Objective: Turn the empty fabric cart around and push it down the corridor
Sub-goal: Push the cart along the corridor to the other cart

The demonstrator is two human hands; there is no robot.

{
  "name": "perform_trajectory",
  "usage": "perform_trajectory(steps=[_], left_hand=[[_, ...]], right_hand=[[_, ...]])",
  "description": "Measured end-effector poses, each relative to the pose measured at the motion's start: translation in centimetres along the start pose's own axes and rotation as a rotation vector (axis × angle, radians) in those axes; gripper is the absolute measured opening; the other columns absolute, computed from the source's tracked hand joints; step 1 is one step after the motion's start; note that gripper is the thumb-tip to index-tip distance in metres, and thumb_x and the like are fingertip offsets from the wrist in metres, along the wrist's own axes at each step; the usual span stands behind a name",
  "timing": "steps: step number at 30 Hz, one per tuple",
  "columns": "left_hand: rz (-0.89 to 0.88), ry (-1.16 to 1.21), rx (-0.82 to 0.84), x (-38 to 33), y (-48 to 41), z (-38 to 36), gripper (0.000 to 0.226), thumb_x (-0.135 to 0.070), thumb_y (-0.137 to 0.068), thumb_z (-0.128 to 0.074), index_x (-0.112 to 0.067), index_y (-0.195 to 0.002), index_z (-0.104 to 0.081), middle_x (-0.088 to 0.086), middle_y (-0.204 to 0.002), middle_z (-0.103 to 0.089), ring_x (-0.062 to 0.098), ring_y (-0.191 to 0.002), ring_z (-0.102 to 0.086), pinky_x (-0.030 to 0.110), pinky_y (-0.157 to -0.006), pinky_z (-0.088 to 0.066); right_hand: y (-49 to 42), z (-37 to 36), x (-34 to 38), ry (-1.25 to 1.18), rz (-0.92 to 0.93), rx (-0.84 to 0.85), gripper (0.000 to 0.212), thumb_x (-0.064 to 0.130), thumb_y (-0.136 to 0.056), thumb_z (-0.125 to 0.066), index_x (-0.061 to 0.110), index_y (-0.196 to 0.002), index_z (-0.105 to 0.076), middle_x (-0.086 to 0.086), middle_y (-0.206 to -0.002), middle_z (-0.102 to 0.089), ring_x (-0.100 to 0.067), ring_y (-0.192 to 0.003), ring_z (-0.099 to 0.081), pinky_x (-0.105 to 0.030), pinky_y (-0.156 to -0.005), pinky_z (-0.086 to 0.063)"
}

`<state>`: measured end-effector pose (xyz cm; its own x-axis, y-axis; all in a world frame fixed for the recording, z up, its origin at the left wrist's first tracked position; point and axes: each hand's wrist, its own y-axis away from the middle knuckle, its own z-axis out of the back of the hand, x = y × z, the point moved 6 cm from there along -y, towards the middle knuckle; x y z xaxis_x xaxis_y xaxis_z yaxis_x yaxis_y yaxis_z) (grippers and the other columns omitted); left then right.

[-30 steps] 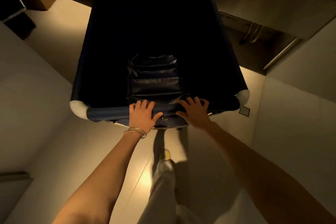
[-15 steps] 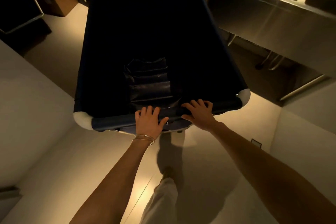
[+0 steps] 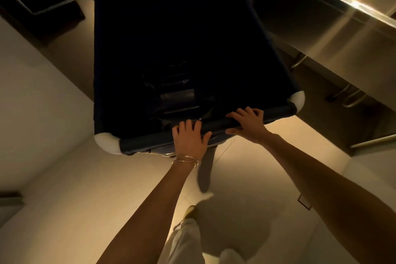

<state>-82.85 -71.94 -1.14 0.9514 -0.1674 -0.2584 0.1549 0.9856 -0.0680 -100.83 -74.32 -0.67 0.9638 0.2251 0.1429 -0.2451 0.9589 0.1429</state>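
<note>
I am gripping the near rail of the dark navy fabric cart [image 3: 214, 53] with my left hand [image 3: 189, 140] and right hand [image 3: 249, 123].

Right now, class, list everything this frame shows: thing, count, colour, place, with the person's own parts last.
Fabric cart: one, dark navy, centre.
Corner caps: four, white, cart rim corners.
Folded liner: one, black, inside cart.
Steel counter: one, silver, upper right.
Floor: pale, below.
Bangles: thin, gold, left wrist.
Left hand: on near rail.
Right hand: gripping near rail.
Trouser leg: white, bottom centre.
</note>
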Motion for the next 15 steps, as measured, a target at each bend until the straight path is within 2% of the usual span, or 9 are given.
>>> perform_trajectory(steps=[5,10,13,15], left_hand=[[0.080,-0.005,-0.045,-2.2,1.8,-0.4,0.036,-0.042,-0.081,-0.062,-0.010,-0.097,-0.060,0.015,-0.087,-0.062,0.034,-0.082,-0.056,0.045,-0.078,-0.043],[0.158,-0.067,-0.048,-5.1,4.8,-0.9,0.043,-0.048,-0.082,-0.038,-0.013,-0.093,-0.060,0.012,-0.083,-0.063,0.031,-0.078,-0.057,0.042,-0.075,-0.042],[0.208,-0.050,-0.038,-7.4,7.5,-1.3,0.035,-0.043,-0.082,-0.058,-0.011,-0.096,-0.061,0.015,-0.087,-0.063,0.034,-0.082,-0.056,0.045,-0.077,-0.043],[0.243,-0.030,-0.037,-9.1,9.6,-1.5,0.035,-0.040,-0.081,-0.063,-0.009,-0.099,-0.061,0.017,-0.091,-0.063,0.036,-0.085,-0.056,0.047,-0.080,-0.042]], right_hand=[[0.9,0.3,-1.3,-0.028,0.076,-0.002,0.050,0.051,-0.077,-0.047,0.019,-0.113,-0.059,-0.013,-0.112,-0.060,-0.037,-0.110,-0.046,-0.051,-0.096,-0.024],[3.7,0.3,-2.6,-0.044,0.165,-0.035,0.056,0.058,-0.077,-0.035,0.018,-0.104,-0.063,-0.014,-0.099,-0.064,-0.040,-0.097,-0.054,-0.054,-0.088,-0.032],[6.2,0.0,-3.6,-0.054,0.207,-0.035,0.058,0.059,-0.077,-0.034,0.017,-0.104,-0.063,-0.015,-0.100,-0.064,-0.041,-0.097,-0.053,-0.051,-0.089,-0.029],[8.2,-0.3,-4.5,-0.046,0.225,-0.026,0.060,0.061,-0.076,-0.032,0.018,-0.106,-0.062,-0.015,-0.101,-0.064,-0.040,-0.098,-0.053,-0.052,-0.089,-0.030]])
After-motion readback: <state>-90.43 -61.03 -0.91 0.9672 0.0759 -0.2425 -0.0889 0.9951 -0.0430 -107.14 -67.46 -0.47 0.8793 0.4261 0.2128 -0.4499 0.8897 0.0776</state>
